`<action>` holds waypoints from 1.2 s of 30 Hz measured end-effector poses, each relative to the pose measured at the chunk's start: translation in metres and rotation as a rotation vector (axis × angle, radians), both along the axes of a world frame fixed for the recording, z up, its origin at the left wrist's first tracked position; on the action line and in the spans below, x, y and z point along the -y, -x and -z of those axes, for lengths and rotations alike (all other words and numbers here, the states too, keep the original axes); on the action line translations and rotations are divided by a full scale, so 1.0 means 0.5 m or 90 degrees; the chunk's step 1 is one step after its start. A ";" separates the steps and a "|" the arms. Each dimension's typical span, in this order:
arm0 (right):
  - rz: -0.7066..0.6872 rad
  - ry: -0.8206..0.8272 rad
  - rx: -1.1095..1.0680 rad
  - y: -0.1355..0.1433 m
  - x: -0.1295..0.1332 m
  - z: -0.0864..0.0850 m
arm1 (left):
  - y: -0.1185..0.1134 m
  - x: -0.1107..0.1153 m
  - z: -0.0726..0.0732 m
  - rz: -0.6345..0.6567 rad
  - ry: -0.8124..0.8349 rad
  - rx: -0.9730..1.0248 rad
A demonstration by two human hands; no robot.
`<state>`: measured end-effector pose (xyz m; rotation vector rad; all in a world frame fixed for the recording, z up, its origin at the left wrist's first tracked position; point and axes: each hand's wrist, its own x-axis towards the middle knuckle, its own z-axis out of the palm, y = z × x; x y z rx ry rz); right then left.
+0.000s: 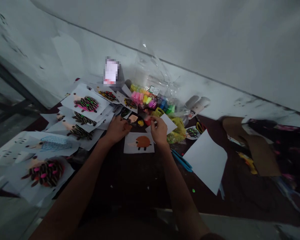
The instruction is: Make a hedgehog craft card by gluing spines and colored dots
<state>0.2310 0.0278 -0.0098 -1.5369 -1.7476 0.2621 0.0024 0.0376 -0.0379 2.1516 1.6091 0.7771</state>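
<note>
A small white card [139,143] lies on the dark table between my forearms, bearing an orange clay hedgehog [143,142] with a pale snout and dark feet. My left hand [117,130] is at the card's upper left corner, fingers closed at a small piece of orange clay [128,127]. Above the card's right side, my right hand [159,130] has thumb and finger pinched together; whatever they hold is too small to make out. Red clay [147,120] sits just beyond those fingertips. Pale pink clay [133,118] and yellow clay [140,123] lie between the hands.
Finished hedgehog pictures [86,103] overlap on the left. Behind the hands are a clear plastic bag of coloured clay packs [150,96] and a yellow bag [177,128]. Blue scissors [182,160] and white paper [207,161] lie right. A blurred-out upright screen [111,71] leans at the wall.
</note>
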 end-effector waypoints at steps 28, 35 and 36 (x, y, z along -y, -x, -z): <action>-0.172 0.224 -0.378 0.038 0.086 -0.005 | -0.047 0.056 -0.059 0.124 0.276 0.610; -0.196 0.272 -0.432 0.048 0.090 -0.008 | -0.045 0.069 -0.065 0.165 0.300 0.621; -0.203 0.279 -0.437 0.049 0.091 -0.008 | -0.044 0.069 -0.064 0.172 0.299 0.620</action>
